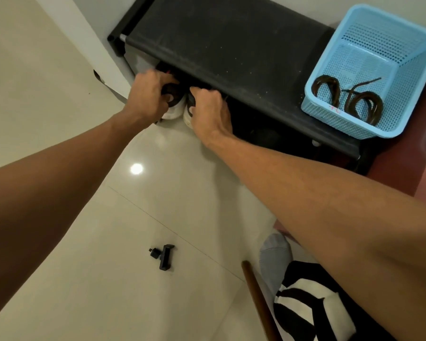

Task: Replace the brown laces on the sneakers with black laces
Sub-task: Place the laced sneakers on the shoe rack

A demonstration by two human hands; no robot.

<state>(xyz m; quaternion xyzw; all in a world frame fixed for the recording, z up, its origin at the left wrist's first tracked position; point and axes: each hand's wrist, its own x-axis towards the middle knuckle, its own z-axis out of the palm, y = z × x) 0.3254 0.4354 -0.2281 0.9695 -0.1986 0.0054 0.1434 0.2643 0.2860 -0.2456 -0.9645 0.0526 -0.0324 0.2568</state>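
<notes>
Basically late stage, by the look of it. Two coils of brown laces (364,104) lie in the blue basket (335,116) on the right end of the black bench (231,45), so unlacing looks done. Both sneakers (174,113) sit side by side at the bench's lower opening, white soles poking out over the floor (108,217). Left hand (150,94) grasps the left one with fingers curled over its top; right hand (209,109) grasps the other one the same way. Black laces: cannot tell whether they are threaded, since hands and shadow cover the uppers. No loose black laces in view. Likely left: at most stowing the pair. Small black phone clamp (166,257) on floor, unrelated.
</notes>
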